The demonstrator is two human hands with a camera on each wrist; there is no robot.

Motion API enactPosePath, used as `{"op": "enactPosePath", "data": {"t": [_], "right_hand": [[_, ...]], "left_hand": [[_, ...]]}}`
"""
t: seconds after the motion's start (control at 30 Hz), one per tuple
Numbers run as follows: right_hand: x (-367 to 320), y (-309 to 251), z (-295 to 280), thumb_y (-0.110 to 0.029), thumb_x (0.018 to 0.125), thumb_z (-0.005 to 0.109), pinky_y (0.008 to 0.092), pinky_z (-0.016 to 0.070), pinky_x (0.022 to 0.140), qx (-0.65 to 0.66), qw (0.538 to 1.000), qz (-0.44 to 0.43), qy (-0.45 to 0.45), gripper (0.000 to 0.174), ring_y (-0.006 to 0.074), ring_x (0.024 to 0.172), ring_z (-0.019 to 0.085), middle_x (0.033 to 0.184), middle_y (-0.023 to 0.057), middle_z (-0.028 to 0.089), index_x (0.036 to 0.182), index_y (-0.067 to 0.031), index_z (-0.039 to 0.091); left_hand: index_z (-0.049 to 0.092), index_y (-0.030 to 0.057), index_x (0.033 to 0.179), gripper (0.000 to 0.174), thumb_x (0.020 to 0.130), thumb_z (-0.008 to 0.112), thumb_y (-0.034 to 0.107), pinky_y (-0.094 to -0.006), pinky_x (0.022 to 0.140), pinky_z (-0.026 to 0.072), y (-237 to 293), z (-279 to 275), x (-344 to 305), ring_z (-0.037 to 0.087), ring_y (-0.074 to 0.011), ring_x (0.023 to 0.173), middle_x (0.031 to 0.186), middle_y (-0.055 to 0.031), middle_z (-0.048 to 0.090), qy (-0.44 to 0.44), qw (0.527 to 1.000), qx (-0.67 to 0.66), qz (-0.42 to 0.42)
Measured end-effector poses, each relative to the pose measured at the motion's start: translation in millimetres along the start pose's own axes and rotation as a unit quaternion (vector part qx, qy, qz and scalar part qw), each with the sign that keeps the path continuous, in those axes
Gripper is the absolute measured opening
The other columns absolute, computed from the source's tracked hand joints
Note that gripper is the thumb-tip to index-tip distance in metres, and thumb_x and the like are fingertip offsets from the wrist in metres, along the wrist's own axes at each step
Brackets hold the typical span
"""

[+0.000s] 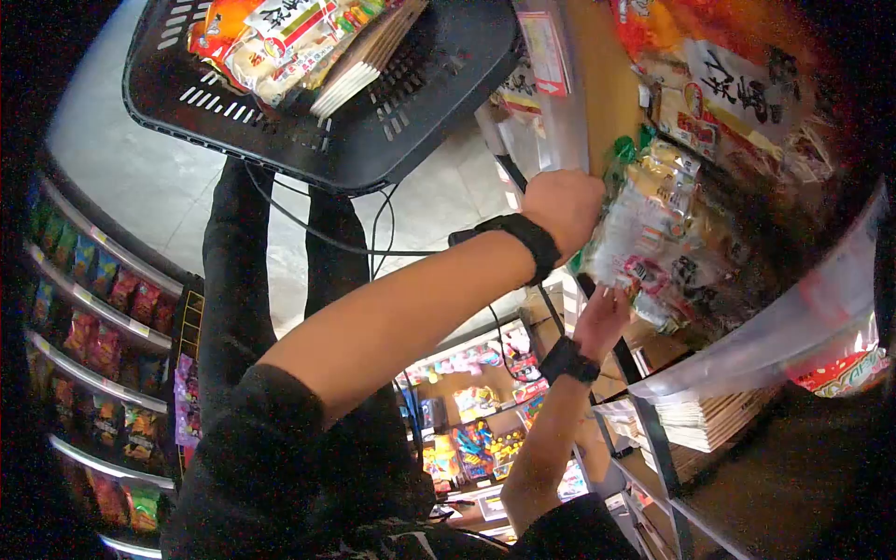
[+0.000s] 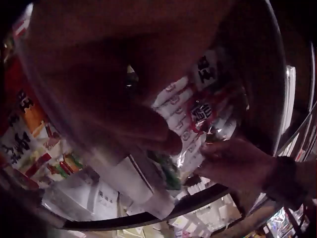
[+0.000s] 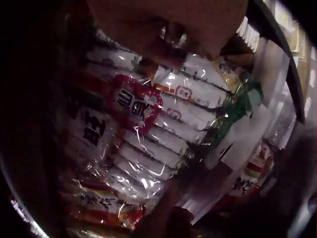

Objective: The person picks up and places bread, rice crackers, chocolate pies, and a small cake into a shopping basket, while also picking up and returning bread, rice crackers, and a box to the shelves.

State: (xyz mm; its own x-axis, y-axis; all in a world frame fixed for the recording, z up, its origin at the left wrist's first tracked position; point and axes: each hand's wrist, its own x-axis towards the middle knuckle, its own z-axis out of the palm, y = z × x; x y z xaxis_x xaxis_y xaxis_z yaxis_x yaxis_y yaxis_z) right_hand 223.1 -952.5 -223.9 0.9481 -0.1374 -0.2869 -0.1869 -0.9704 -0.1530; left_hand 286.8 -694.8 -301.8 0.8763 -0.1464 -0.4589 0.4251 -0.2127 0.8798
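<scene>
A clear snack bag (image 1: 644, 224) of individually wrapped pieces, with a pink-red label, lies among similar bags on the shelf at the right of the head view. My left hand (image 1: 565, 207) grips its near upper side, most of its fingers hidden behind the back of the hand. Lower down, my right hand (image 1: 605, 319) pinches the bag's other end. White wrapped rows and a pink label (image 3: 132, 103) show through the clear film in the right wrist view. There, the left hand's finger (image 3: 161, 213) touches the bag's lower edge.
A black shopping basket (image 1: 373, 173) holds snack bags (image 1: 280, 42) and a flat pale stack (image 1: 369, 61). Larger orange-and-white bags (image 1: 737, 89) fill the shelf above. A clear plastic shelf edge (image 1: 747, 350) runs along it. Snack racks (image 1: 103, 313) stand at the left; cables hang near the legs.
</scene>
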Motion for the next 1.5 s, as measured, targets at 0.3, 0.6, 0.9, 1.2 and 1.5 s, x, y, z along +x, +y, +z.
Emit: {"op": "enactPosePath", "data": {"t": [0.3, 0.6, 0.9, 1.2, 1.5], "right_hand": [[33.6, 34.2, 2.4, -0.014, 0.095, 0.045, 0.0467, 0.0466, 0.096, -0.342, 0.916, -0.208, 0.008, 0.033, 0.0412, 0.11, 0.06, 0.118, 0.0241, 0.065, 0.115, 0.004, 0.064], [-39.1, -137.4, 84.0, -0.008, 0.089, 0.07, 0.0327, 0.0481, 0.083, 0.29, 0.923, 0.125, 0.22, 0.026, 0.0189, 0.092, 0.057, 0.099, 0.0092, 0.057, 0.106, 0.0007, 0.052], [-5.9, -335.4, 262.7, -0.019, 0.09, 0.071, 0.0309, 0.0532, 0.079, 0.396, 0.851, -0.065, -0.339, 0.032, 0.0169, 0.092, 0.065, 0.107, 0.0086, 0.068, 0.114, 0.0008, 0.062], [35.9, -376.0, 464.1, -0.034, 0.084, 0.069, 0.0381, 0.0437, 0.098, 0.541, 0.768, 0.2, -0.28, 0.055, 0.025, 0.112, 0.056, 0.13, 0.011, 0.058, 0.131, -0.0068, 0.055], [19.3, -400.9, 355.7, -0.031, 0.082, 0.079, 0.033, 0.0477, 0.091, 0.548, 0.725, 0.264, -0.322, 0.063, 0.0181, 0.109, 0.059, 0.129, 0.0071, 0.059, 0.133, -0.0059, 0.051]], "left_hand": [[0.068, 0.0, 0.082, 0.031, 0.088, 0.06, 0.029, -0.0498, 0.071, 0.0539, -26.4, 2.4, 6.5, 0.067, -0.0416, 0.079, 0.084, -0.0245, 0.067, 0.004, 1.0, 0.008, 0.01], [0.064, -0.0018, 0.1, 0.032, 0.092, 0.063, 0.029, -0.0407, 0.075, 0.0525, -154.2, -164.3, -55.1, 0.068, -0.0304, 0.082, 0.091, -0.0178, 0.07, 0.134, 0.986, -0.016, -0.097], [0.05, -0.0013, 0.122, 0.052, 0.077, 0.071, 0.013, -0.0485, 0.091, 0.0471, -256.4, -292.5, -92.7, 0.055, -0.0438, 0.105, 0.12, -0.0263, 0.053, 0.37, 0.886, 0.277, -0.018], [0.05, -0.0012, 0.133, 0.056, 0.081, 0.07, 0.007, -0.0393, 0.096, 0.0485, -305.1, -369.3, -50.7, 0.061, -0.034, 0.115, 0.123, -0.0235, 0.062, 0.166, 0.979, 0.095, -0.068], [0.061, -0.0043, 0.12, 0.04, 0.089, 0.067, 0.019, -0.0363, 0.09, 0.0487, -290.8, -386.2, -61.9, 0.066, -0.0255, 0.103, 0.114, -0.0161, 0.07, 0.126, 0.983, -0.04, -0.126]]}}
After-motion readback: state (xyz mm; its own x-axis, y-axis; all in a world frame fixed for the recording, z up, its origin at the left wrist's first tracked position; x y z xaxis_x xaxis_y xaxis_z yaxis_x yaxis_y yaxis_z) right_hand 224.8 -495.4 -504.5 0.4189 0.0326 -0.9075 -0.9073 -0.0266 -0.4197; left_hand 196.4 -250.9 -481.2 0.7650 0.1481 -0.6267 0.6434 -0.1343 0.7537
